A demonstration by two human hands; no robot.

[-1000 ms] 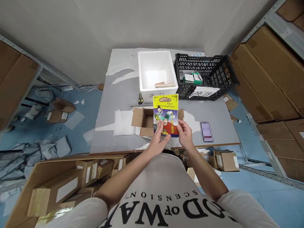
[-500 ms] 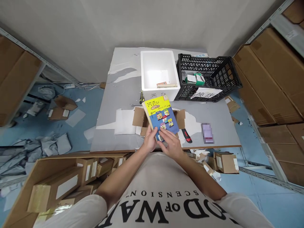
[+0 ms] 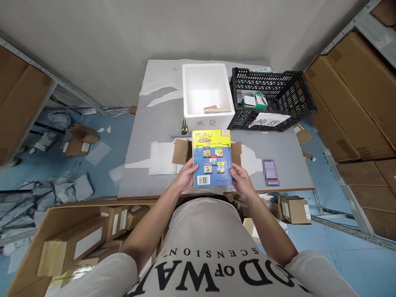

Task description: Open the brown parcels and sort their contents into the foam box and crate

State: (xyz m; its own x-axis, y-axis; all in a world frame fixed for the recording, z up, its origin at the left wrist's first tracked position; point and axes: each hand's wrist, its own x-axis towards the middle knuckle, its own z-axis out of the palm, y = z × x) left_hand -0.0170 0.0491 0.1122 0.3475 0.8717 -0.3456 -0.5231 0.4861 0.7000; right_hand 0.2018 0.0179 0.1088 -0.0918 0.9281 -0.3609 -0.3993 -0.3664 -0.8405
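Note:
A yellow and blue book (image 3: 213, 159) is held upright between my two hands, its back cover with small pictures and a barcode facing me. My left hand (image 3: 186, 175) grips the lower left edge, thumb on the cover. On the opposite edge my right hand (image 3: 242, 180) pinches the book, its fingers mostly behind it. Behind the book stands an opened cardboard box (image 3: 182, 152); its flaps show on both sides and the book hides its middle.
A white foam box (image 3: 208, 121) with books inside stands at the back, beside a black plastic crate (image 3: 274, 113) holding green and white packs. A yellow-black cutter (image 3: 185, 126) lies near the foam box. A large carton (image 3: 62, 210) of parcels sits at lower left.
The book has turned from a slant to straight and faces me squarely. My right hand has moved from its lower cover to the right edge. The red-black tool is now hidden.

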